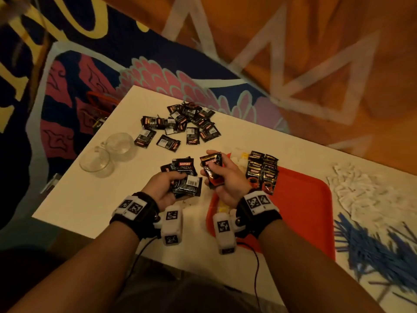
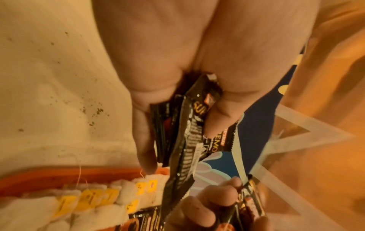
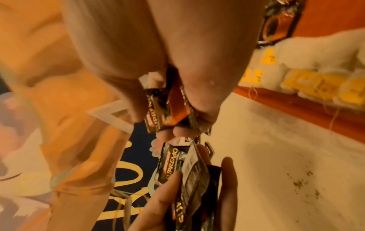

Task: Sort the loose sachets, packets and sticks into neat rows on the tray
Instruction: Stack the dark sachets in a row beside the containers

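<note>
My left hand (image 1: pixel 168 185) grips a fanned bunch of black coffee sachets (image 1: pixel 186 178) above the white table, left of the red tray (image 1: pixel 300 213). The same bunch (image 2: pixel 183 132) fills the left wrist view between thumb and fingers. Close beside it my right hand (image 1: pixel 222 177) holds a small stack of black sachets (image 1: pixel 212 169), seen edge-on (image 3: pixel 168 109) in the right wrist view. Two neat rows of black sachets (image 1: pixel 262 171) lie on the tray's far part. Tea bags with yellow tags (image 2: pixel 94 201) line the tray's left edge. A loose pile of black sachets (image 1: pixel 180 124) sits farther back on the table.
Two clear glass cups (image 1: pixel 108 154) stand at the table's left. White paper sachets (image 1: pixel 370 195) and blue sticks (image 1: pixel 379 249) are heaped on the table right of the tray. Patterned carpet surrounds the table. Dark crumbs (image 2: pixel 88 109) dot the tabletop.
</note>
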